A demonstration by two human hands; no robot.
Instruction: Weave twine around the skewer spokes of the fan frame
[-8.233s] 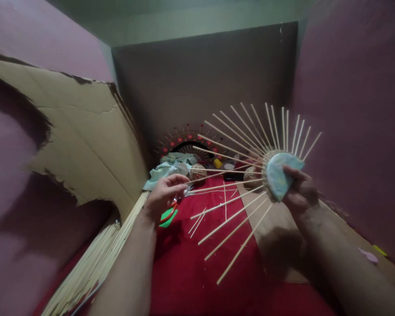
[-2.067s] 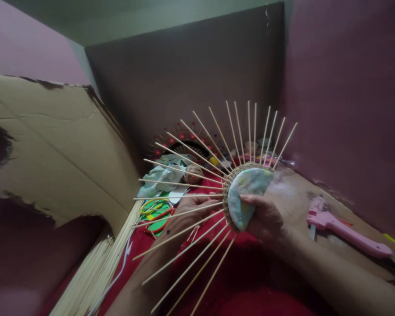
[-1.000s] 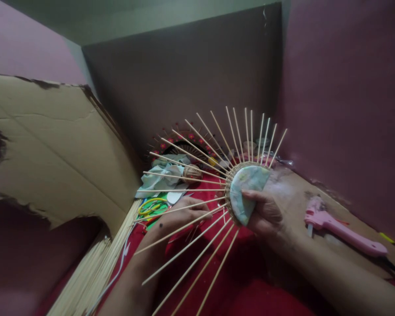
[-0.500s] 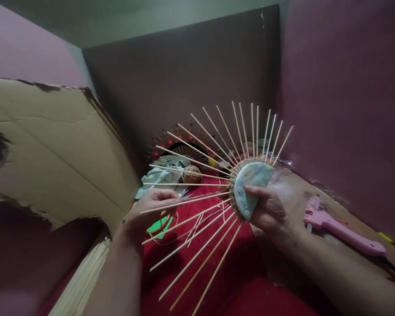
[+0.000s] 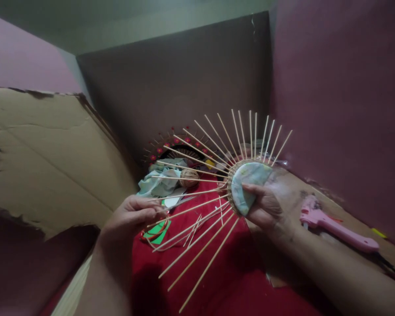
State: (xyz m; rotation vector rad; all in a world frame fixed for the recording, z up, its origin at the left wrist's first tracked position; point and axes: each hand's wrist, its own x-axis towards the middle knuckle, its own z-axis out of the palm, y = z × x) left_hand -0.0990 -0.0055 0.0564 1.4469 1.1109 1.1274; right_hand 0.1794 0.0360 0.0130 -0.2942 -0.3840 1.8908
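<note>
Bamboo sticks fan out from a fabric-covered half-disc (image 5: pixel 248 186) that the right hand (image 5: pixel 266 208) grips, held above the red cloth (image 5: pixel 224 281). The left hand (image 5: pixel 130 217) pinches closed on the tip of one stick (image 5: pixel 187 210). Behind lie a twine ball (image 5: pixel 188 177) and crumpled pale fabric (image 5: pixel 159 182); a pink glue gun (image 5: pixel 329 224) rests to the right.

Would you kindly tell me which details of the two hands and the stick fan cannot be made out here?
- Head view: what the left hand pinches; its fingers hide it, and the dim light blurs any thread.
- Head view: the stick fan's far half, covered by the right hand.
- Head view: the pink glue gun's cord, cut off by the right edge.
</note>
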